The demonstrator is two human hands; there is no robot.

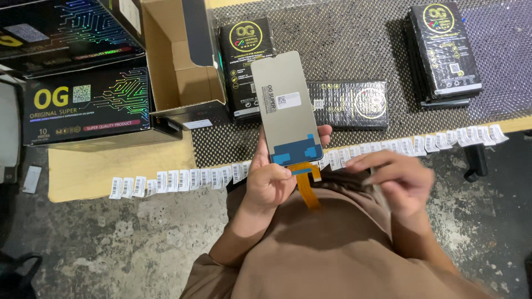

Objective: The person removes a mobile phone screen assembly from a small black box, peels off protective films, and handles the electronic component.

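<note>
Workbench edge with black mesh mat (354,33): left hand (269,185) pinching phone screen panel (285,108) upright above lap; right hand (402,180) blurred, fingers loosely curled near barcode sticker strip (183,180).

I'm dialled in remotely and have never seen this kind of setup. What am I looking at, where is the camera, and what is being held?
There is one picture, taken by a camera worn on a person's head and looking down at their own two bare hands; no machine is involved. The left hand holds up a flat grey phone screen panel with an orange ribbon cable hanging from its lower end. The right hand is blurred beside it, so I cannot tell whether it holds anything. Along the table edge hangs a strip of white barcode labels. On the dark mesh mat lie black flat packets, with an open cardboard box to the left.
</note>
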